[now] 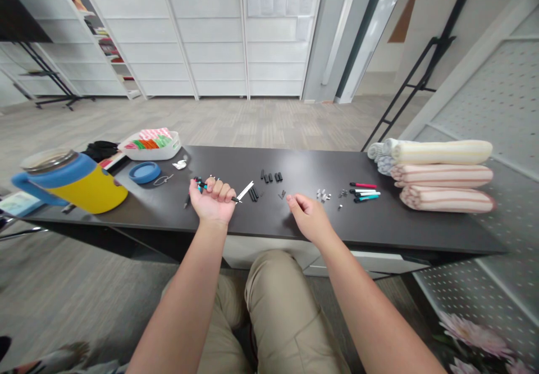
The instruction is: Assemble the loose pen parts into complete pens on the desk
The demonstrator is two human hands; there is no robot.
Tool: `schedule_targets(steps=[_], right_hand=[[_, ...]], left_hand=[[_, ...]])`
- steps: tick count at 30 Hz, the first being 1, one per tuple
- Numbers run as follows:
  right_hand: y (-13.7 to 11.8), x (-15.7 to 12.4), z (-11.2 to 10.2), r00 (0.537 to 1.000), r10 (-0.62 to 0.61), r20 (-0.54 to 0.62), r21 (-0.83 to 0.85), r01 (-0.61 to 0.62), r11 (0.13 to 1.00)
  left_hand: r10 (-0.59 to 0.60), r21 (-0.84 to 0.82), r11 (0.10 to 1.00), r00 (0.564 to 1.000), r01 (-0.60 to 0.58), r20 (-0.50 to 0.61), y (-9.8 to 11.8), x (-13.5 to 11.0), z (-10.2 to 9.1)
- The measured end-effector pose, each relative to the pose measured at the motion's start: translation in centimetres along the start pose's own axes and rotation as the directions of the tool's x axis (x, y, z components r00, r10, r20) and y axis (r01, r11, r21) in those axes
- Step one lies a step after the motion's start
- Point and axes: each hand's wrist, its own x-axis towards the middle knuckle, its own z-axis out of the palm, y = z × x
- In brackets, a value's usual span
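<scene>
**L hand (214, 201) grips black pen (231, 199); small parts exposed**

L hand lies palm up, fingers curled round the pen, white piece (245, 192) at its tip. R hand (309, 217) half open, holds nothing, just beside small black parts (281, 194). Risk: a wrist bump cld scatter these & metal bits (323, 195) across the bench (379, 225); loose markers (364, 192) might roll. Further left, white tray (170, 148) holds pink, orange & green items (147, 145); blue lid (144, 172) beside it. Folded towels (442, 174) stacked far R.
</scene>
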Motion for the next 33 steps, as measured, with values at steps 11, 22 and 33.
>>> schedule_targets(steps=[11, 22, 33], right_hand=[[-0.3, -0.2, 0.6, 0.998, -0.056, 0.029, -0.139, 0.059, 0.989], [-1.2, -0.9, 1.2, 0.98, -0.184, 0.079, -0.392, 0.201, 0.898], [1.5, -2.0, -3.3, 0.956, -0.085, -0.281, -0.417, -0.042, 0.908]], left_hand=[[-0.039, -0.035, 0.999, 0.999, 0.039, -0.001, -0.1, 0.0, 0.0], [-0.056, -0.117, 0.991, 0.997, 0.062, 0.052, -0.1, -0.1, 0.0], [-0.077, -0.094, 0.992, 0.997, 0.079, 0.029, -0.1, 0.2, -0.1]])
